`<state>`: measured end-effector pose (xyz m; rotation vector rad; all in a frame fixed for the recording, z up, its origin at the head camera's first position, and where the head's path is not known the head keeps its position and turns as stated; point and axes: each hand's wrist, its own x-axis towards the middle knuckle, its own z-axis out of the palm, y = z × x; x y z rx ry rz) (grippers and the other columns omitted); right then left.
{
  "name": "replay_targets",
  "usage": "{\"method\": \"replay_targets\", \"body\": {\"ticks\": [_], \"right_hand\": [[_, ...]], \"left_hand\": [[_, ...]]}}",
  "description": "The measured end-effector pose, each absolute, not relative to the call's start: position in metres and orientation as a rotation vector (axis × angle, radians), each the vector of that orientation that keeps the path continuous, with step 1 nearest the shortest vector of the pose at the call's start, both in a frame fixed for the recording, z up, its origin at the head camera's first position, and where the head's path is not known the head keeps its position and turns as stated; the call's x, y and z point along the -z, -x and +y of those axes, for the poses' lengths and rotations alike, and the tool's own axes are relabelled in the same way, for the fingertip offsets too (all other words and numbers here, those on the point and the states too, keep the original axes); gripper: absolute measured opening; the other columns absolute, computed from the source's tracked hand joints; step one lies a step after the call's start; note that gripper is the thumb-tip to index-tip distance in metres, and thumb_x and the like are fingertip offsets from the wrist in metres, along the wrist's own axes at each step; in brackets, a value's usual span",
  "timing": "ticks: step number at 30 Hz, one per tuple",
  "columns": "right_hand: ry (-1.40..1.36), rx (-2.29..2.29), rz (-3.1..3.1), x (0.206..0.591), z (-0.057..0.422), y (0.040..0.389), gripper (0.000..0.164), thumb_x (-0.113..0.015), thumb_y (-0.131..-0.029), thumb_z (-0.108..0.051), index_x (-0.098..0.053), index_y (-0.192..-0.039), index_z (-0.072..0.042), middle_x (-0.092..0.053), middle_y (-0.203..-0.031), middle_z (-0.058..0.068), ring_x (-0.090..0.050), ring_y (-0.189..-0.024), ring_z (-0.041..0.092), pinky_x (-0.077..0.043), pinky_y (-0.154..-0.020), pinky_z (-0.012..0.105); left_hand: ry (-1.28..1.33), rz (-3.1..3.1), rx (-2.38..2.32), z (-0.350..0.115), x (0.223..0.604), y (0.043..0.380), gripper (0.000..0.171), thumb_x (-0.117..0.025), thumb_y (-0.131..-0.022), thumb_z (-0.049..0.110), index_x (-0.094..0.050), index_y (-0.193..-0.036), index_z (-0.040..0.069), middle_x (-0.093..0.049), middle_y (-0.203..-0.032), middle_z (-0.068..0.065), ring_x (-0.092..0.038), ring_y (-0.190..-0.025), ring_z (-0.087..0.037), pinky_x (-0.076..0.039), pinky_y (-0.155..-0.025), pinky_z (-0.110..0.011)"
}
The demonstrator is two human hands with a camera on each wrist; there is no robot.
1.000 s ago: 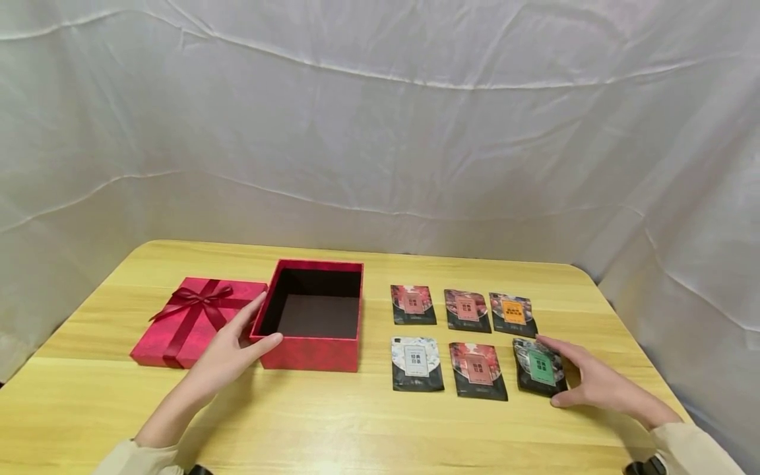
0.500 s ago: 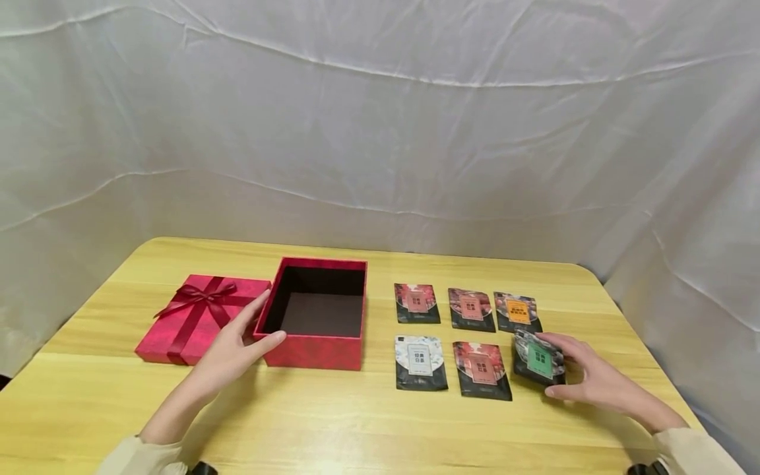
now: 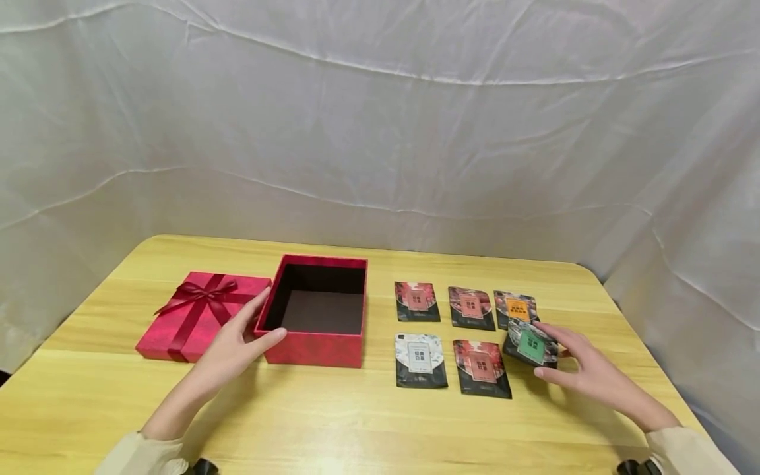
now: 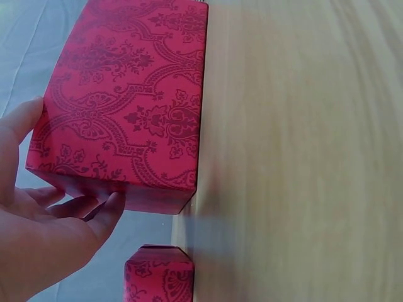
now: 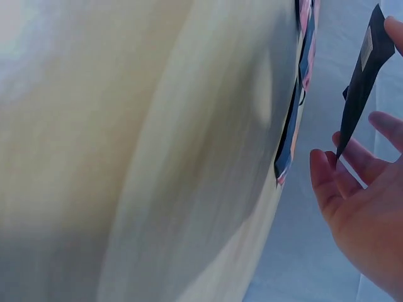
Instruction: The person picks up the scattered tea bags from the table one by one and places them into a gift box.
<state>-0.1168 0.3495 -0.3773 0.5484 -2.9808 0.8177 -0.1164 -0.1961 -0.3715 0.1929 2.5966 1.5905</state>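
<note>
My left hand [image 3: 234, 344] holds the near left corner of a red gift box [image 3: 315, 349], thumb at the front rim and fingers along the side wall. The box stands without its lid, its dark inside showing; its patterned wall [image 4: 126, 107] fills much of the left wrist view. On the right, my right hand [image 3: 584, 369] pinches a black tea packet with a green label [image 3: 531, 344] by its edges, tilted above the table. The right wrist view shows this packet [image 5: 362, 82] edge-on between thumb and fingers.
Left of the box lies its red lid with a ribbon bow [image 3: 204, 313]. Several other tea packets lie flat in two rows, among them a white one [image 3: 420, 359], a red one [image 3: 482, 369] and an orange-labelled one [image 3: 516, 307]. A pale curtain [image 3: 380, 165] hangs behind the table.
My right hand has lifted the green-labelled tea packet off the table and moved it a little left and away from me. The left hand keeps its place on the box.
</note>
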Motion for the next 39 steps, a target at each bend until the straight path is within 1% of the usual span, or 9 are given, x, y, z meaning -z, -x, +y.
{"method": "replay_targets", "body": {"ticks": [7,11,14,18,23,25,31,34,39], "right_hand": [[-0.597,-0.84,-2.97,0.375,0.34,0.121,0.082,-0.08,-0.079,-0.027,-0.04,-0.147,-0.006,-0.043,-0.138,0.029,-0.044,-0.116,0.044,-0.04,-0.082,0.07],[-0.598,-0.847,-2.993,0.372,0.333,0.124,0.081,-0.08,-0.08,-0.028,-0.04,-0.147,-0.007,-0.039,-0.141,0.029,-0.043,-0.118,0.044,-0.04,-0.084,0.068],[-0.613,-0.849,-2.994,0.369,0.327,0.125,0.079,-0.079,-0.081,-0.029,-0.04,-0.147,-0.01,-0.038,-0.143,0.029,-0.038,-0.123,0.047,-0.036,-0.086,0.072],[-0.649,-0.86,-2.983,0.366,0.32,0.126,0.076,-0.078,-0.081,-0.03,-0.042,-0.146,-0.01,-0.038,-0.144,0.027,-0.033,-0.128,0.05,-0.028,-0.087,0.078],[-0.718,-0.834,-2.973,0.362,0.312,0.13,0.074,-0.078,-0.082,-0.031,-0.045,-0.144,-0.008,-0.039,-0.143,0.025,-0.033,-0.127,0.05,-0.029,-0.087,0.077],[-0.753,-0.816,-2.957,0.36,0.309,0.132,0.073,-0.078,-0.082,-0.032,-0.046,-0.143,-0.008,-0.039,-0.144,0.024,-0.033,-0.128,0.049,-0.029,-0.088,0.077],[-0.868,-0.768,-2.876,0.352,0.3,0.136,0.07,-0.079,-0.08,-0.031,-0.051,-0.14,-0.009,-0.039,-0.146,0.019,-0.032,-0.13,0.046,-0.028,-0.094,0.073],[-0.882,-0.76,-2.877,0.348,0.294,0.138,0.069,-0.079,-0.08,-0.031,-0.051,-0.14,-0.01,-0.041,-0.144,0.019,-0.031,-0.131,0.045,-0.025,-0.096,0.073],[-0.883,-0.761,-2.908,0.343,0.283,0.139,0.07,-0.078,-0.081,-0.033,-0.05,-0.141,-0.009,-0.041,-0.144,0.018,-0.03,-0.133,0.046,-0.027,-0.096,0.073]], "left_hand": [[-0.197,2.6,-1.6,-0.196,0.372,0.118,0.083,-0.066,-0.092,0.034,-0.017,-0.156,0.013,-0.027,-0.153,-0.021,-0.028,-0.136,-0.043,-0.034,-0.102,-0.06],[-0.196,2.6,-1.598,-0.196,0.373,0.118,0.083,-0.066,-0.092,0.034,-0.017,-0.156,0.014,-0.026,-0.154,-0.021,-0.026,-0.137,-0.043,-0.033,-0.102,-0.061],[-0.2,2.6,-1.595,-0.196,0.373,0.119,0.083,-0.066,-0.092,0.034,-0.017,-0.156,0.014,-0.026,-0.154,-0.021,-0.025,-0.137,-0.043,-0.032,-0.102,-0.062],[-0.207,2.598,-1.595,-0.196,0.373,0.119,0.083,-0.066,-0.092,0.034,-0.017,-0.156,0.015,-0.024,-0.154,-0.021,-0.023,-0.138,-0.043,-0.031,-0.102,-0.063],[-0.202,2.605,-1.587,-0.196,0.373,0.118,0.084,-0.067,-0.092,0.034,-0.017,-0.156,0.014,-0.024,-0.154,-0.021,-0.023,-0.138,-0.044,-0.031,-0.102,-0.063],[-0.202,2.607,-1.589,-0.197,0.373,0.118,0.084,-0.066,-0.092,0.034,-0.017,-0.156,0.014,-0.025,-0.154,-0.021,-0.026,-0.137,-0.043,-0.033,-0.102,-0.062],[-0.207,2.599,-1.609,-0.197,0.372,0.118,0.083,-0.066,-0.092,0.034,-0.017,-0.156,0.014,-0.026,-0.153,-0.021,-0.029,-0.136,-0.042,-0.036,-0.101,-0.059],[-0.204,2.595,-1.614,-0.197,0.372,0.118,0.083,-0.066,-0.092,0.033,-0.017,-0.156,0.014,-0.026,-0.153,-0.021,-0.029,-0.135,-0.042,-0.036,-0.101,-0.058],[-0.188,2.594,-1.61,-0.197,0.372,0.118,0.083,-0.066,-0.092,0.034,-0.018,-0.156,0.014,-0.027,-0.153,-0.021,-0.033,-0.133,-0.041,-0.04,-0.099,-0.055]]}}
